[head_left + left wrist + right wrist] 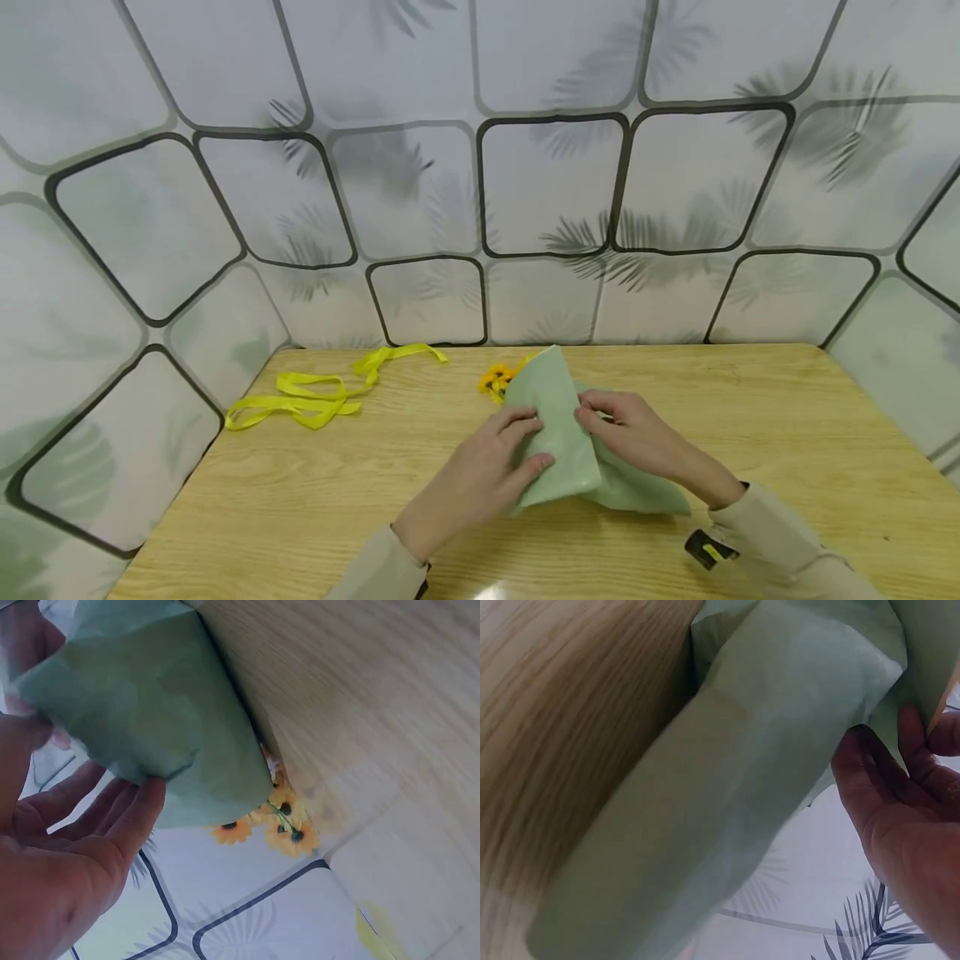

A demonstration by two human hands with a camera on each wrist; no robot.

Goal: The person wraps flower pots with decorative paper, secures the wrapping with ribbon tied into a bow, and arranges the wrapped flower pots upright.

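Head view: pale green wrapping paper (566, 433) is seen folded into a loose, slanted packet on the worktop (300, 483), between two hands. Orange-yellow flowers (495, 381) with dark centres are partly enclosed by it, their heads left showing at the far end; how far the stems run inside cannot be told. The sheet is smooth and faintly glossy, creased into a pointed flap at the top, with a broad, rounded fold (best seen from the right wrist) trailed across the wood. By the left hand (480, 475) the paper is touched with parted, fairly straight fingers, thumb set apart. By the right hand (637, 433) its edge is pinched between thumb and closed-up fingers. Farther left, a flat, bright yellow ribbon (371, 362) is laid in loose loops. The worktop is light and wood-grained, backed by a patterned wall covering (555, 183) printed with rounded frames and grey fronds.
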